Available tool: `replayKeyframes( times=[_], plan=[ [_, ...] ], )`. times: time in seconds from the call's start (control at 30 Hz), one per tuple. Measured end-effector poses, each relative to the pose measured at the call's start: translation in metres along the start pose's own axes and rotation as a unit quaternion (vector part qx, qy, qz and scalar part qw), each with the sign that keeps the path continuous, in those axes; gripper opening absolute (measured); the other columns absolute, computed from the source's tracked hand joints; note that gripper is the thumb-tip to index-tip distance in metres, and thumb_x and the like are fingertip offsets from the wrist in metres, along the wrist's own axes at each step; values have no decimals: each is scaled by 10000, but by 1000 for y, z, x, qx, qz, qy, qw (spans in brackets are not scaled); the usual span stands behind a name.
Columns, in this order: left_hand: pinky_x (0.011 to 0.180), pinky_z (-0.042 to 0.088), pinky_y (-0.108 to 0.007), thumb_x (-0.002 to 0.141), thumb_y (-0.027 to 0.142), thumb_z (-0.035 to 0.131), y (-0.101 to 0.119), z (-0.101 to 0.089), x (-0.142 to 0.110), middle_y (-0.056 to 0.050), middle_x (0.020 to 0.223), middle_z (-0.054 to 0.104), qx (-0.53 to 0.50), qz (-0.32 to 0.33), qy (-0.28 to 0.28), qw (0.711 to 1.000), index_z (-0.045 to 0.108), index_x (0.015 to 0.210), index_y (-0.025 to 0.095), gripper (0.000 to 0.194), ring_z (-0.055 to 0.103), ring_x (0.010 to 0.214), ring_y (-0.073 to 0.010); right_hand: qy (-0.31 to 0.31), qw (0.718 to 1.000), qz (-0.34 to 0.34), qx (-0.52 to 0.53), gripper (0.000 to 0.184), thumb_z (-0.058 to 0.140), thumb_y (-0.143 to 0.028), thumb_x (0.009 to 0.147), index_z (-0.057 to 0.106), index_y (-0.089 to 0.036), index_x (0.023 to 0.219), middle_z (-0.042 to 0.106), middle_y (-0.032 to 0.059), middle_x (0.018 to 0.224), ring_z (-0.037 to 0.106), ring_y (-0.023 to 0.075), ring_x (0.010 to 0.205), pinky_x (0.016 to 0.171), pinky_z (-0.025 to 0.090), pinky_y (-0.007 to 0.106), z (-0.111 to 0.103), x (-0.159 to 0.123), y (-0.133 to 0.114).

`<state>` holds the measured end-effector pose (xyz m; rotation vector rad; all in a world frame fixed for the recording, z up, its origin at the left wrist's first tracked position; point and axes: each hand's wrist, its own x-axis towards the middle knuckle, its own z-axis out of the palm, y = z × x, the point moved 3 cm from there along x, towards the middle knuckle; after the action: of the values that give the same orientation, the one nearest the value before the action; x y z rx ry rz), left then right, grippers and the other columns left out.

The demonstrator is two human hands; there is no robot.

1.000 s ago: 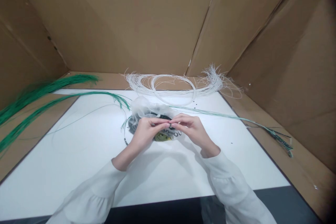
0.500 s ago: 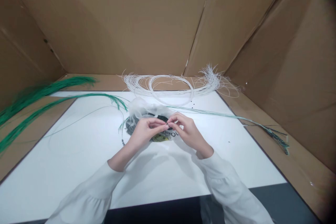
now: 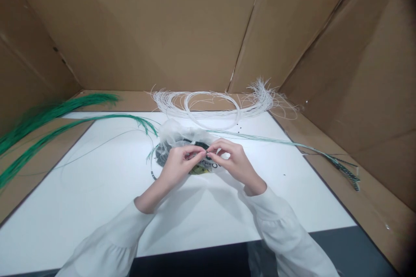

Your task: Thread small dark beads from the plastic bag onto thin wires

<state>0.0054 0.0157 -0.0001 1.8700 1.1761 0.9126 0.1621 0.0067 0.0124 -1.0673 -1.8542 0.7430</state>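
My left hand (image 3: 180,162) and my right hand (image 3: 232,160) meet fingertip to fingertip above a clear plastic bag (image 3: 175,132). Each has its thumb and forefinger pinched. A tiny dark bead (image 3: 207,152) shows between the two pinches, at my right fingertips. What my left fingers pinch is too small to tell. Dark small pieces (image 3: 163,152) fill the bag, which carries dark lettering and a yellow-green patch. Beside my left wrist a thin strand with black and white beads (image 3: 153,175) curves down and passes out of sight near the forearm.
Green strand bundles (image 3: 69,124) lie at the left. Coiled white strands (image 3: 212,110) rest along the back. Thin green strands run right to beaded black-and-white ends (image 3: 347,174). Loose dark specks dot the white table (image 3: 286,199). Cardboard walls (image 3: 169,30) enclose the back and sides.
Both hands stay pinched together over the bag, with only slight finger shifts. The dark bead shows a little more clearly between the fingertips. The view has tilted very slightly.
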Motion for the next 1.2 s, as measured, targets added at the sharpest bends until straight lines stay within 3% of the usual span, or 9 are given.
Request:
replayKeyframes(
  times=[0.27,0.43,0.53,0.6,0.7,0.8,0.97,1.2],
  plan=[
    [571,406,-215,785,309,572,-2,2,0,-39,710,686,61,40,10,997,718,906,187,226,548,575,-119,7,998,-20,-64,74,624,-215,749,689,-193,722,674,30,711,591,142,662,590,443,249,-5,1,4],
    [609,410,-223,757,325,601,-3,4,1,-51,775,700,39,32,-5,999,726,864,189,213,583,660,-144,-11,997,-18,-74,101,621,-240,754,697,-187,714,678,34,702,581,135,626,579,431,248,-3,0,3],
    [587,396,-224,734,339,614,-2,1,2,-48,750,697,1,-6,-11,1000,722,790,176,204,571,635,-140,-5,999,16,-41,88,646,-248,730,700,-189,695,679,29,688,586,137,624,570,428,244,-5,0,5],
    [528,373,-214,718,342,619,-4,-1,4,-50,744,693,-84,-63,-36,994,696,761,158,203,540,581,-121,11,999,43,-10,83,657,-249,715,695,-184,681,678,30,689,593,142,636,567,431,242,-8,2,7],
    [462,339,-185,704,311,621,-10,1,7,-67,786,689,-260,-165,-91,947,635,756,133,186,499,528,-85,48,996,79,3,80,662,-242,700,683,-172,669,675,34,696,591,144,637,564,433,244,-13,4,12],
    [476,366,-177,719,306,589,-16,3,9,-90,798,685,-363,-215,-107,900,602,757,117,193,532,545,-85,51,994,97,-21,74,655,-235,698,683,-171,674,674,35,695,588,145,638,575,434,250,-12,5,17],
    [490,399,-190,777,381,496,-20,4,10,-111,790,689,-397,-243,-106,879,605,785,103,299,580,560,-111,35,994,100,-38,78,639,-236,708,684,-175,688,679,36,713,593,147,652,592,445,256,-8,5,20],
    [522,400,-196,730,377,597,-16,5,6,-97,806,688,-361,-227,-117,897,660,832,99,303,547,546,-85,39,994,97,-43,76,636,-237,713,683,-179,697,680,35,713,597,151,650,599,452,261,-8,4,18]
  ],
)
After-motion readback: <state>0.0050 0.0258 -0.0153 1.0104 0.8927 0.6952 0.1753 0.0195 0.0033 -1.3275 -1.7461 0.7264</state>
